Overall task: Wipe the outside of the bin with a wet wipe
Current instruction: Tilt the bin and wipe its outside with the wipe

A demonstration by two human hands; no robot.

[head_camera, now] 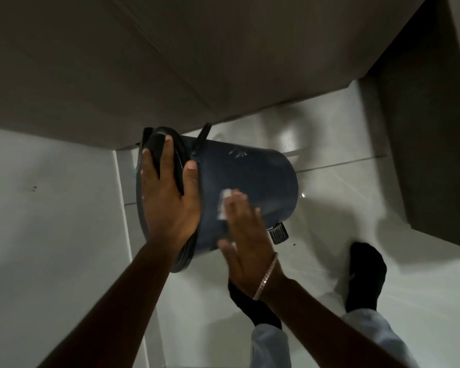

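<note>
A dark blue pedal bin (252, 176) is tilted on its side above the white tiled floor, lid end to the left, base to the right. My left hand (168, 197) lies flat over the black lid and rim, thumb on the bin's wall, holding it. My right hand (246, 240), blurred, presses a white wet wipe (223, 205) flat against the bin's outer wall; only the wipe's upper edge shows past my fingers. A silver bracelet sits on my right wrist. The bin's foot pedal (278, 232) sticks out near the base.
A grey cabinet or wall (170, 62) rises right behind the bin. A dark panel (422, 155) stands at the right. My two feet in black socks (364, 274) stand on the glossy floor (51, 235) below the bin.
</note>
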